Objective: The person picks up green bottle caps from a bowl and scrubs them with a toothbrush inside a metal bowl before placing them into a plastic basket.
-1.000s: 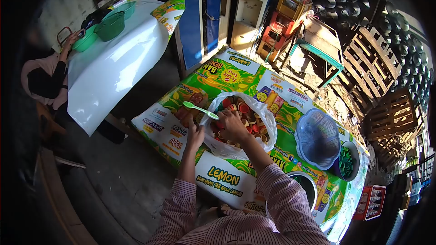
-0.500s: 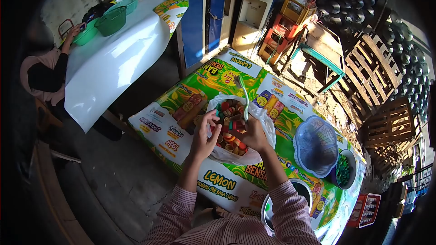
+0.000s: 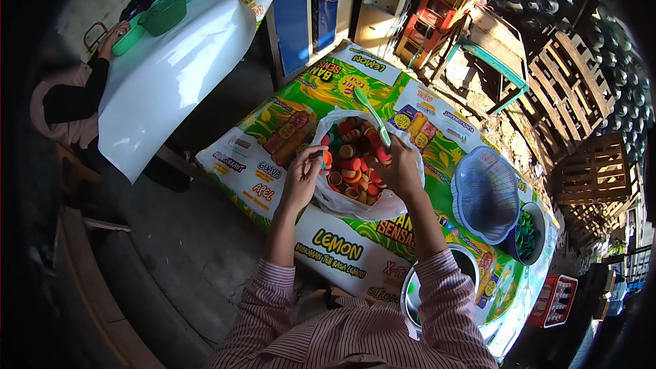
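Note:
A white plastic bag (image 3: 393, 206) stands open on the table in front of me, full of bottle caps (image 3: 353, 169), mostly red and orange with some brown. At the bag's left edge, my left hand (image 3: 299, 179) is closed on a red and teal bottle cap (image 3: 326, 157) between thumb and fingers. My right hand (image 3: 400, 167) is over the bag's right side, wrapped round a pale green toothbrush (image 3: 373, 115) that points up and away. The fingertips of the right hand are partly hidden among the caps, so I cannot see whether they also hold one.
On the printed tablecloth (image 3: 335, 253) to the right are a blue plastic basket (image 3: 484, 195), a bowl of green caps (image 3: 525, 238) and a metal pot (image 3: 467, 257) near my right forearm. A co-worker (image 3: 72, 99) sits at another table (image 3: 184, 61) holding green baskets (image 3: 164, 15). Crates (image 3: 425, 34) stand behind.
My left hand has moved slightly away from my right, and a red and teal cap now shows in its fingers. The toothbrush has turned in my right hand. The whole view has shifted a little.

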The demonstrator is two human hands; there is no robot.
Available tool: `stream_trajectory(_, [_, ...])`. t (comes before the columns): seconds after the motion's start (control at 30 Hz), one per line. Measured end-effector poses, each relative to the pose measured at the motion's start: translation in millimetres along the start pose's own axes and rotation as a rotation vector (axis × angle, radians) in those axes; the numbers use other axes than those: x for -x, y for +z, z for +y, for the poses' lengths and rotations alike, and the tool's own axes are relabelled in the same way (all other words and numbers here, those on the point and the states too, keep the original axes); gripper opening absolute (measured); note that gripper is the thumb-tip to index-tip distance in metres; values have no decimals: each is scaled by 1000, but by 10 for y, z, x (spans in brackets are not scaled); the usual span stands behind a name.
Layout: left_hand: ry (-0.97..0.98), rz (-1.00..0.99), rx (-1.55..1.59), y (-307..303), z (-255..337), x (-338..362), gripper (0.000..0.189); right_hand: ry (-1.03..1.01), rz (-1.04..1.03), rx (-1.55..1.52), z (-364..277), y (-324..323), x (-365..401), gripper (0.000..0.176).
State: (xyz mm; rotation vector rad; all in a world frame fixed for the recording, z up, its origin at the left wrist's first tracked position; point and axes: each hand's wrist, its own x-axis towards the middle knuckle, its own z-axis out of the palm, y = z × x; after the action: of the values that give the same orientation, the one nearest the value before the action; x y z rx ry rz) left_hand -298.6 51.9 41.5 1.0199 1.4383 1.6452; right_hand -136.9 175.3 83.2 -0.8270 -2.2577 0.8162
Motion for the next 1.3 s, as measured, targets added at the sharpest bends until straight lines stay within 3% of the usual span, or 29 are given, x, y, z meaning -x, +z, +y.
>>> stream_trajectory(0.03, [-67, 20, 158, -3, -18, 12, 23, -9, 35, 122, 1, 1, -8, 37])
stream_trajectory(0.1, [-116, 39, 318, -1, -56, -11, 23, -34, -109, -91, 62, 91, 75, 39])
stream_trajectory(0.17, [-233, -51, 532, 7, -109, 2, 24, -69, -124, -259, -177, 103, 137, 39])
stream_trajectory(0.2, [-206, -167, 556, 37, -44, 4, 29, -206, -86, -375, -262, 136, 120, 38])
stream_trajectory(0.33, [-265, -216, 508, 118, -42, 14, 30, -46, -119, -376, -220, 222, 158, 32])
stream_trajectory(0.43, [-298, -198, 573, 152, -21, 9, 36, -205, -92, -332, -165, 158, 157, 32])
stream_trajectory(0.63, [-309, -199, 439, 212, -28, 6, 32, -218, -77, -270, -159, 46, 201, 30])
stream_trajectory(0.77, [-186, -122, 182, 215, -13, 10, 30, -31, -47, -175, -20, -40, 245, 29])
stream_trajectory(0.83, [-167, -134, 181, 227, 20, 27, 30, -124, 54, 177, -10, -93, 249, 33])
stream_trajectory(0.9, [-148, -144, 179, 274, 133, 65, 30, -77, 21, 75, -3, -92, 330, 32])
stream_trajectory(0.97, [164, -143, 83, 456, 291, 161, 30, 327, -33, -469, 80, 12, 422, 28])
stream_trajectory(1.0, [209, -148, 123, 545, 260, 217, 33, 368, -49, -715, -226, -93, 449, 22])
stream_trajectory(1.03, [254, -193, -16, 577, 215, 275, 35, 371, -51, -716, -259, -116, 508, 22])
stream_trajectory(1.1, [221, -308, 9, 667, 198, 465, 39, 419, -46, -976, -250, -160, 726, 19])
stream_trajectory(1.17, [386, -319, -180, 747, 211, 633, 43, 362, 63, -783, -260, -289, 1026, 19])
stream_trajectory(1.2, [429, -189, -338, 721, 225, 705, 50, 453, 102, -545, -178, -363, 1221, 13])
stream_trajectory(1.23, [437, 0, -432, 649, 178, 728, 53, 461, 73, -110, -335, -560, 1325, 11])
stream_trajectory(1.3, [35, 394, -252, 495, -113, 716, 61, 445, 151, 159, -227, -741, 1723, 13])
